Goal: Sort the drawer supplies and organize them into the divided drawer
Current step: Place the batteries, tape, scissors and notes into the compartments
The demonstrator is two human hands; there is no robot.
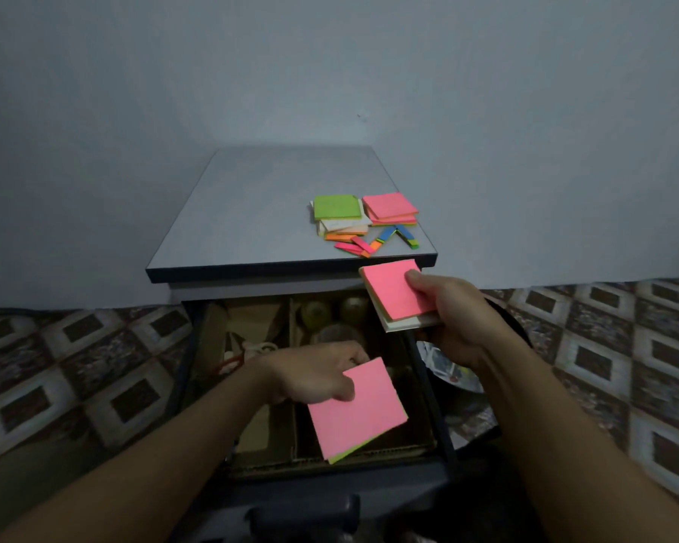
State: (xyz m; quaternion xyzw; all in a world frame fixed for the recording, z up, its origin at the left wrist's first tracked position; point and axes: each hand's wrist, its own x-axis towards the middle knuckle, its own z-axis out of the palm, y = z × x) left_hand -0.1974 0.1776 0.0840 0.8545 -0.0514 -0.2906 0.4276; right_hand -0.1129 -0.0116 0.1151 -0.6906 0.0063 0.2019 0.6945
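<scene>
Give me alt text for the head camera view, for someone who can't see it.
Left hand holds a pink pad over the open drawer; right hand holds a second pad by the cabinet top. More pads and colored strips lie on it.

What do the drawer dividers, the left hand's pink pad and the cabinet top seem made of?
Drawer dividers: probably corrugated cardboard, matte brown, fluted near edge. Pink pad, held by the left hand: stacked paper, matte neon, green layer underneath. Cabinet top: smooth grey, maybe laminate, dark edge band.
</scene>
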